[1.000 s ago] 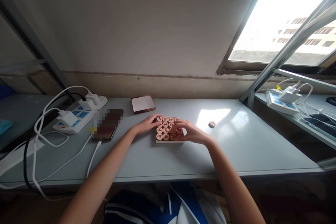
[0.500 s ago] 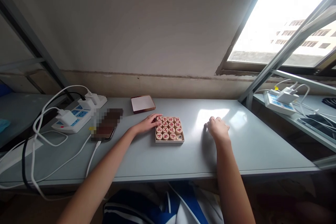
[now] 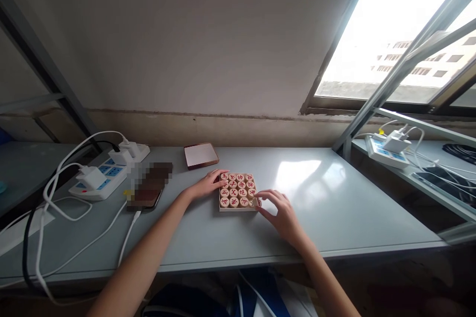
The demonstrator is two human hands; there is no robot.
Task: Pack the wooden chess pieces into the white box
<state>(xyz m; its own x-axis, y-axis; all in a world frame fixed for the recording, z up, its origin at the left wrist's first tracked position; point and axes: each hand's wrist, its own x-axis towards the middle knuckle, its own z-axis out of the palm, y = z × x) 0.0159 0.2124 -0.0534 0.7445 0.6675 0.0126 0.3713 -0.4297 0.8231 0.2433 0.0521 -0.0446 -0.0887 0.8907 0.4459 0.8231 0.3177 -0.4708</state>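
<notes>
Beside right hand (image 3: 281,210), round wooden discs (image 3: 238,190) (perhaps lacquered) in square tray (image 3: 238,208).

Both forearms reach forward; left hand (image 3: 204,187) lies flat, fingers extended; right hand (image 3: 281,210) fingertips pinched together.

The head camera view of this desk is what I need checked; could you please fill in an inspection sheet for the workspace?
Surface: grey desk, sunlit patch toward the window.
Job's things: shallow box of xiangqi pieces, round wooden discs with red characters, packed in rows.
Clutter: box lid behind the box; phone left of it.
Grippers: left hand rests on the box's left edge; right hand fingertips at its near right corner, on a piece.
Cables: white leads and a black lead run to a power strip; a second strip on the right shelf.
Surroundings: plain wall, window, metal frame.
</notes>
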